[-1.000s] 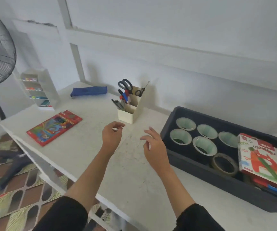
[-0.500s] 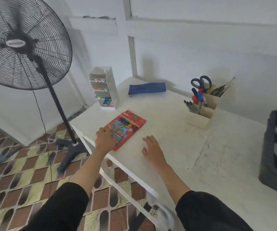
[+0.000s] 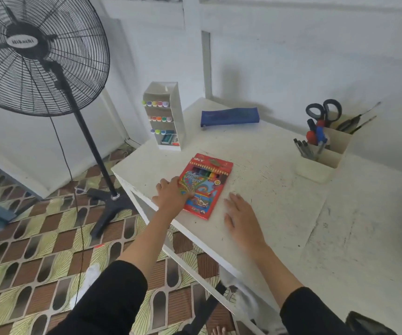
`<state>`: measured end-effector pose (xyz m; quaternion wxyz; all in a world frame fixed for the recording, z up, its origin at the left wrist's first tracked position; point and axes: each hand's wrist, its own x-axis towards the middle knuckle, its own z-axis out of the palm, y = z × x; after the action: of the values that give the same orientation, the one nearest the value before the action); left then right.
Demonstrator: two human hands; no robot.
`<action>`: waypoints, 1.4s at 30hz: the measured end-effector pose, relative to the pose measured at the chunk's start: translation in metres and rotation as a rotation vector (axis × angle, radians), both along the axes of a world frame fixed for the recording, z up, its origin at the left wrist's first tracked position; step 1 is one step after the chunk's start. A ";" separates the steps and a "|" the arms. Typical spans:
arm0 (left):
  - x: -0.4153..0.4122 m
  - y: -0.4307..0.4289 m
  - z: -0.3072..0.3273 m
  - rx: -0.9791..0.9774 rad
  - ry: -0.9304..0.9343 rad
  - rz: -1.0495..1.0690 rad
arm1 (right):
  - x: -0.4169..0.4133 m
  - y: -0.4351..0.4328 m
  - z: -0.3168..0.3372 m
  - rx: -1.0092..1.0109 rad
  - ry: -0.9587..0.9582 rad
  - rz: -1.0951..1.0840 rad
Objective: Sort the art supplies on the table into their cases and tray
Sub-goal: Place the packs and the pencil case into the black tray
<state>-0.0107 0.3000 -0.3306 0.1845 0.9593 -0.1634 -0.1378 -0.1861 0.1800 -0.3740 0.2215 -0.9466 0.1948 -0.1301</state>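
White table holds the coloured pencil box near its near-left corner, not yet sorted: left hand pinches its left edge in a grip, right hand lies flat, released, just right of it.

A red box of colour pencils lay flat and closed, its left edge under the thumb of the left hand, just left of the right hand. Well beyond both hands a blue pencil case lay flat, and a white marker rack stood upright beyond the left one.
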 end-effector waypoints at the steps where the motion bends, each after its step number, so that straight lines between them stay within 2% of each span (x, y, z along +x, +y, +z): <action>1: -0.002 -0.003 -0.001 -0.046 0.036 0.029 | 0.001 0.001 0.001 -0.003 0.019 0.003; 6: -0.010 -0.013 0.000 -0.455 0.253 0.114 | 0.004 -0.003 0.007 0.184 0.045 -0.013; 8: -0.019 -0.014 0.010 -0.590 0.347 0.114 | 0.003 -0.005 0.011 0.403 -0.060 -0.086; 11: -0.033 -0.017 0.025 -0.762 0.434 0.112 | -0.004 -0.013 0.025 0.883 -0.256 -0.252; 14: -0.050 -0.028 0.040 -0.864 0.470 0.087 | -0.018 -0.029 0.049 1.114 -0.384 -0.323; 16: -0.064 -0.043 0.053 -0.904 0.496 0.050 | -0.030 -0.040 0.068 1.162 -0.458 -0.343; 24: -0.152 -0.145 0.104 -0.996 0.668 -0.174 | -0.130 -0.114 0.134 0.948 -0.664 -0.493; 30: -0.255 -0.234 0.116 -0.998 0.952 -0.441 | -0.251 -0.175 0.158 0.757 -0.733 -0.749; 33: -0.307 -0.268 0.113 -0.866 0.973 -0.578 | -0.309 -0.203 0.157 0.687 -0.716 -0.909; 37: -0.385 -0.316 0.104 -0.671 0.874 -0.781 | -0.391 -0.234 0.157 0.574 -0.654 -1.115; 42: -0.476 -0.363 0.091 -0.576 0.941 -0.809 | -0.474 -0.259 0.150 0.328 -0.414 -1.307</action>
<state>-0.4867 -0.0632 -0.2395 0.4177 0.5734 -0.4418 -0.5491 -0.6606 -0.0786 -0.2239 0.2704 -0.5458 0.6946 -0.3827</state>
